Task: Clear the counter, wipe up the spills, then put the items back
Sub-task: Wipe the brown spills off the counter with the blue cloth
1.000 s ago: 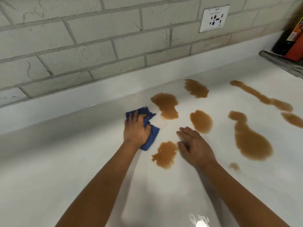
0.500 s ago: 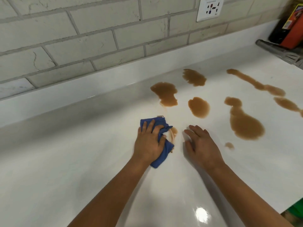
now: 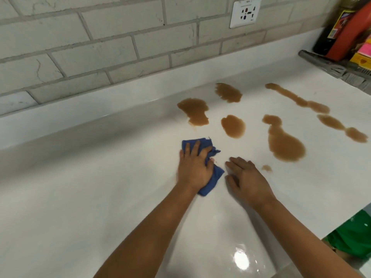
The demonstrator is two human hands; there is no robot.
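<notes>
My left hand (image 3: 193, 167) presses a crumpled blue cloth (image 3: 210, 182) flat on the white counter (image 3: 100, 197), fingers spread over it. My right hand (image 3: 247, 179) rests palm-down on the counter just right of the cloth and holds nothing. Several brown spills lie beyond the hands: one puddle (image 3: 194, 113) above the cloth, one (image 3: 228, 92) near the back, an oval one (image 3: 233, 126) in the middle, a large one (image 3: 285, 143) to the right, a long trail (image 3: 297, 99) further right and a small spot (image 3: 266, 168) beside my right hand.
A grey tray (image 3: 329, 65) with an orange box (image 3: 349, 31) and other packages stands at the far right. A tiled wall with a socket (image 3: 245, 12) backs the counter. The counter's front edge runs at lower right, with something green (image 3: 355, 237) below it.
My left hand slid the cloth right and toward me over the nearest brown puddle, which is now gone. The right hand stayed flat beside it.
</notes>
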